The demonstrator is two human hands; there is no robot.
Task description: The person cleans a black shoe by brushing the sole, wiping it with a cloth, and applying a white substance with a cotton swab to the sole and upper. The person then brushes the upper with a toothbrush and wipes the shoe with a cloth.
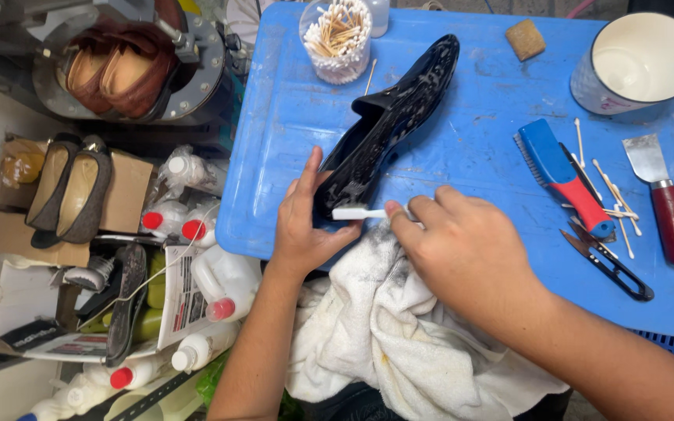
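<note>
You've got the glossy black slip-on shoe (388, 125) lying on its side on the blue plastic tabletop (470, 148), heel end at the near edge and the toe pointing off to the far right, toward the clear tub of cotton swabs (337, 35). So its long axis runs diagonally from near-left to far-right.

Your left hand (302, 222) is wrapped around the heel end, thumb up along the side, which looks like it's there to pin the shoe steady while the other hand works. Your right hand (462, 249) is pinching the handle of a small white brush (356, 212), bristle end pressed against the heel area, so both hands are closed on something, neither is loose.

The smudged white cloth (399, 327) sits bunched right under the heel, probably to catch drips and keep your lap clean.

Off to the right, well apart from the shoe, are a blue and red scrub brush (563, 175), a red-handled scraper (661, 195), black snips (606, 261) and a white enamel mug (637, 62).
</note>
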